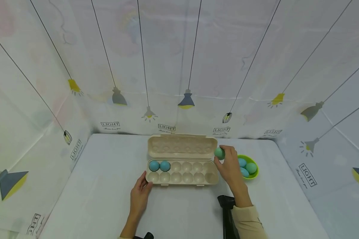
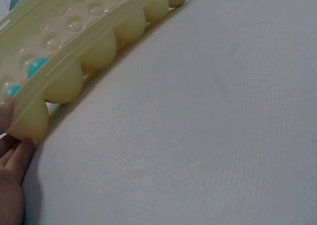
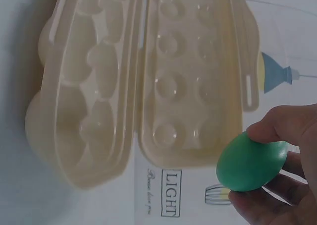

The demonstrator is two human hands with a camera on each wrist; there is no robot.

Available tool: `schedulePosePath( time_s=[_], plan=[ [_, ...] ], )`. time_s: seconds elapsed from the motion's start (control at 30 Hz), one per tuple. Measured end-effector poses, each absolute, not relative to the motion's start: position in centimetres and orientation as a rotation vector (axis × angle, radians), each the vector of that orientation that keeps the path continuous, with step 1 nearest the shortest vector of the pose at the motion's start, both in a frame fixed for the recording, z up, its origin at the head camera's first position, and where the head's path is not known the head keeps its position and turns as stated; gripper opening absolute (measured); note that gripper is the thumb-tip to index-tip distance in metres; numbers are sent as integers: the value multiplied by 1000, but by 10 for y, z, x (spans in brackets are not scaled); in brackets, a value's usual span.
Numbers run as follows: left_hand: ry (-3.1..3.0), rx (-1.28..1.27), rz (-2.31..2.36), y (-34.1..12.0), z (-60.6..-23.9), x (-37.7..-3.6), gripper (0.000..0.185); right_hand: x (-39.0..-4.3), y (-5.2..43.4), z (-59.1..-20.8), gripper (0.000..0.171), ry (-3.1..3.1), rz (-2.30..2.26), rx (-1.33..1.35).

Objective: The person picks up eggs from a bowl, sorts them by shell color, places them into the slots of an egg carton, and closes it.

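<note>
A cream egg carton (image 1: 181, 179) lies with its lid folded back, and two blue eggs (image 1: 159, 166) sit in the back row at its left end. My left hand (image 1: 140, 196) holds the carton's front left corner. In the left wrist view its thumb (image 2: 5, 113) is on the carton's side and the fingers lie lower, by the cup bottoms. A green egg (image 3: 252, 161) is pinched between the thumb and fingers of my right hand (image 1: 229, 166), raised near the carton's right end. Just right of that hand stands a bright green bowl (image 1: 253, 177) holding blue and green eggs (image 1: 251, 168).
The white table (image 1: 101, 186) ends at a back wall sheet (image 1: 167, 66) printed with hanging lamps. A black device (image 1: 227, 212) lies along the right forearm, beside a beige sleeve (image 1: 247, 220). Another dark piece (image 1: 148, 235) shows near the left wrist.
</note>
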State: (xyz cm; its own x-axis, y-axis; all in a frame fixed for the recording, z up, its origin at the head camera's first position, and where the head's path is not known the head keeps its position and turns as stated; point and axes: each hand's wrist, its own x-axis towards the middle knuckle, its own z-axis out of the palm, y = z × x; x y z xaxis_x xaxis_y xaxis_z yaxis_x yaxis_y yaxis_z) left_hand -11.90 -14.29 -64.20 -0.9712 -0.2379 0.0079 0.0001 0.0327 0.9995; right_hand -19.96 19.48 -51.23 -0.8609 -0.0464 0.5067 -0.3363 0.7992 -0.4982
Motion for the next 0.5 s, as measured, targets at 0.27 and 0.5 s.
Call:
schedulePosePath(
  time_s=[0.27, 0.5],
  plan=[
    [-2117, 271, -2061, -143, -639, -120, 57, -193, 149, -513, 48, -2522, 960, 425],
    [-2118, 262, -2048, -142, -640, -119, 59, -185, 116, -523, 47, -2466, 990, 576]
  ],
)
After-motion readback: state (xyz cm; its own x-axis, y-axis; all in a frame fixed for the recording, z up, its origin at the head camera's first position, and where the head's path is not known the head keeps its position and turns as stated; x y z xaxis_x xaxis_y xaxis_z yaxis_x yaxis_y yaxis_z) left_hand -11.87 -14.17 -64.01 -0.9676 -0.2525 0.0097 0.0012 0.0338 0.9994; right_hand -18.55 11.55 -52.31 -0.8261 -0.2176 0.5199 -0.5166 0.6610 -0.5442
